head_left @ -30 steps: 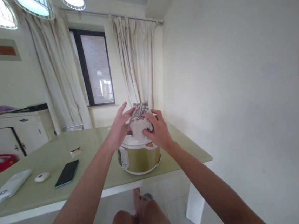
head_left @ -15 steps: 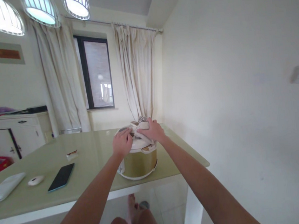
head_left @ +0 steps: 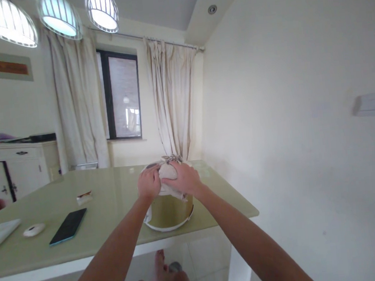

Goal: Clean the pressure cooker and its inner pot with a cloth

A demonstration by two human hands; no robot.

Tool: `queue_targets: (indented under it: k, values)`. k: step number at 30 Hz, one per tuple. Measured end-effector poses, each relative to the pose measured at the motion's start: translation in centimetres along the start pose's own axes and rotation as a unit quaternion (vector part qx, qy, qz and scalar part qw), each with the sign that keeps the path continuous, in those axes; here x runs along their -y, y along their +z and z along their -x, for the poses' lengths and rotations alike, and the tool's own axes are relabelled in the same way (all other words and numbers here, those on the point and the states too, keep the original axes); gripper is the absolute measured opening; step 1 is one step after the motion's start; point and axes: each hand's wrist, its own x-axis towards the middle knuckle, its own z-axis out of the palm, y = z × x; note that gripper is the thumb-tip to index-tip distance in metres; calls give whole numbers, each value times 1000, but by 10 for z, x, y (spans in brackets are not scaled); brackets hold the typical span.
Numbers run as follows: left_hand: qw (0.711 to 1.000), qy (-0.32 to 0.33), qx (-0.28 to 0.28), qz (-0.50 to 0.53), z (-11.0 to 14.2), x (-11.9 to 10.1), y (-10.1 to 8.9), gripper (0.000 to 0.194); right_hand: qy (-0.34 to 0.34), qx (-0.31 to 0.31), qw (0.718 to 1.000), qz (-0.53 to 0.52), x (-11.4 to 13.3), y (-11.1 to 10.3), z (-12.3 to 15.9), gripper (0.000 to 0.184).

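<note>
A round cooker (head_left: 172, 210), white with a gold-coloured body, stands near the front edge of the table and looks like a rice cooker. On its lid lies a crumpled pale cloth (head_left: 168, 172). My right hand (head_left: 185, 178) is wrapped over the cloth from the right, thumb pointing left across it. My left hand (head_left: 149, 182) rests on the left part of the lid against the cloth, its fingers bent; whether it grips the cloth is hidden. Most of the lid is covered by the hands and the cloth.
On the green tabletop (head_left: 114, 209) to the left lie a dark phone (head_left: 68, 226), a small white rounded object (head_left: 34, 230), a white flat object (head_left: 0, 235) and a small packet (head_left: 84, 196). A wall (head_left: 291, 148) rises at the right. Pendant lamps hang upper left.
My right hand has shifted left and down with the cloth, which now bunches closer to my left hand and hangs over the cooker's front rim. The view has tilted slightly.
</note>
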Motion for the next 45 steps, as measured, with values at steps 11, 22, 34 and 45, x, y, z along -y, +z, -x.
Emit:
queue_targets:
  k: [11, 22, 34, 45]
  values:
    - [999, -2, -35, 39, 3, 3, 9, 48, 193, 18, 981, -11, -66, -9, -26, 78]
    - [999, -8, -27, 22, 4, -2, 4, 49, 42, 48, 998, -27, -21, -17, -17, 73]
    - [999, -1, -40, 26, 4, 4, 11, 48, 143, 26, 989, -14, -36, -4, -55, 86]
    - [996, 0, -70, 56, 4, 7, 18, 44, 206, 99, 973, 39, -54, -18, -66, 82]
